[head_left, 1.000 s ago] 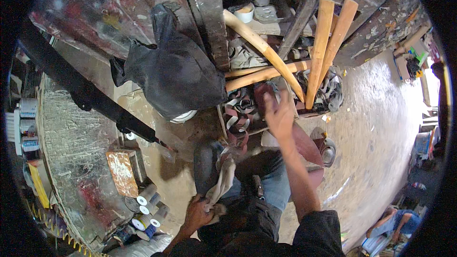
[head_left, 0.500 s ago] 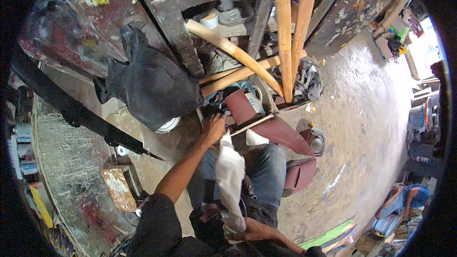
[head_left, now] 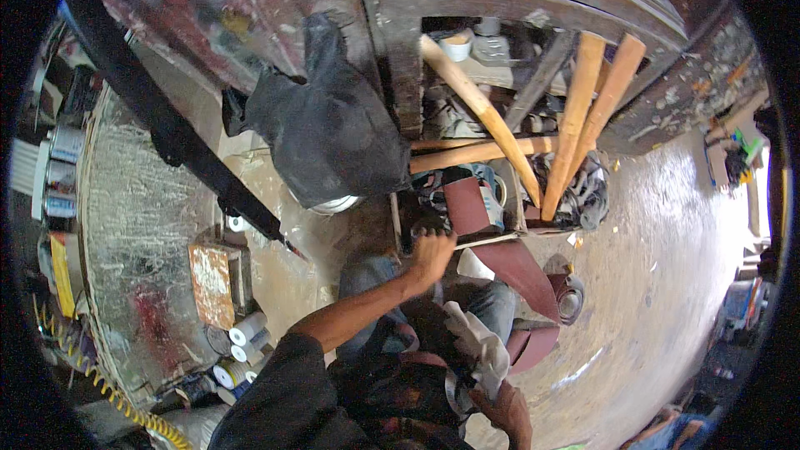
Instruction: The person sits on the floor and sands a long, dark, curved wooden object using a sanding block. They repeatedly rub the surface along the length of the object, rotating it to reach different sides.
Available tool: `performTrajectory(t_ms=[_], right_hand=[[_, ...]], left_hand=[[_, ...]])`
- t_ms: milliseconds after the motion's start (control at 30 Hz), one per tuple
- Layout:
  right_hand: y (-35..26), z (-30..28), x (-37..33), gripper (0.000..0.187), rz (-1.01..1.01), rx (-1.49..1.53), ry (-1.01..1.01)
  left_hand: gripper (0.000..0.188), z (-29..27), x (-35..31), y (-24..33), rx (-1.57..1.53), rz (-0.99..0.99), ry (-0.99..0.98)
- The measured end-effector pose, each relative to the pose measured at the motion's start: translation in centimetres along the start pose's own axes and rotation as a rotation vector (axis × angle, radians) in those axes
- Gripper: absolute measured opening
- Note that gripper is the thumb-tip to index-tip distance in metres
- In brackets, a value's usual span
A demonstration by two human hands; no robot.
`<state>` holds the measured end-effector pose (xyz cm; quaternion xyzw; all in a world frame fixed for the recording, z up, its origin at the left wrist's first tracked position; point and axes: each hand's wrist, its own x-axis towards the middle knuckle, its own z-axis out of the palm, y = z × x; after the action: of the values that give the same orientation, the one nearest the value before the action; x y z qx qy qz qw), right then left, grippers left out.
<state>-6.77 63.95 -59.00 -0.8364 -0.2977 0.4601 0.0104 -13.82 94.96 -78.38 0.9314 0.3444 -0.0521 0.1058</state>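
My left hand [head_left: 434, 255] is closed at the near edge of a box [head_left: 490, 238], its fingers curled by a dark object [head_left: 427, 227]. What it grips, if anything, is hidden. Low over my lap, my right hand [head_left: 507, 412] grips the lower end of a limp white cloth [head_left: 477, 339]. The cloth hangs across my right thigh in folds. Inside the box stand a reddish-brown sheet [head_left: 467, 206] and some bluish cloth. A longer reddish-brown strip [head_left: 521, 271], like sandpaper, drapes from the box's near side toward a roll [head_left: 569, 300] on the floor.
Curved wooden pieces [head_left: 575, 125] lean over the box against a dark wooden cabinet [head_left: 400, 58]. A black plastic bag [head_left: 329, 129] bulges left of it. A dark strap-like bar [head_left: 179, 137] crosses the left side. Spools [head_left: 247, 329] and a worn wooden block [head_left: 212, 286] lie lower left.
The view has shifted, so the scene sits further right and lower. My left hand has closed at the box edge. The white cloth has swung right with my right hand and now sags.
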Motion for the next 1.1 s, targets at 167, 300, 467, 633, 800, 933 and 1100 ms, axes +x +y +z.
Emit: performTrajectory(t_ms=[167, 300, 467, 633, 800, 933, 1100], right_hand=[[1.8, -1.5, 3.7, 0.067, -0.009, -0.502, -0.291], [-1.0, -4.7, 6.3, 0.053, -0.314, -0.414, -0.069], [-8.3, -11.2, 5.6, 0.06, -0.397, 0.749, 0.606], [-16.1, -16.0, 9.7, 0.059, -0.393, 0.455, 0.648], [-22.5, -19.3, 10.2, 0.038, -0.371, 0.646, 1.055], [-24.5, -17.5, 13.3, 0.037, -0.734, 0.41, 0.889], [-22.4, -9.9, 23.1, 0.05, -0.637, -0.29, 0.514]], left_hand=[[0.041, -7.6, -9.6, 2.3, -0.243, 0.23, -0.161], [0.039, -9.2, -11.7, -1.8, -1.304, -0.069, 0.05], [0.048, -8.8, -13.9, -6.6, -1.825, -0.466, 0.205], [0.048, -8.5, -14.7, -8.0, -2.642, -0.481, 0.193], [0.042, -9.4, -13.7, -7.6, -3.73, -0.105, -0.081], [0.033, -10.0, -13.2, -6.2, -3.855, -0.242, -0.119], [0.023, -10.7, -12.6, -5.5, -3.89, -0.259, -0.01]])
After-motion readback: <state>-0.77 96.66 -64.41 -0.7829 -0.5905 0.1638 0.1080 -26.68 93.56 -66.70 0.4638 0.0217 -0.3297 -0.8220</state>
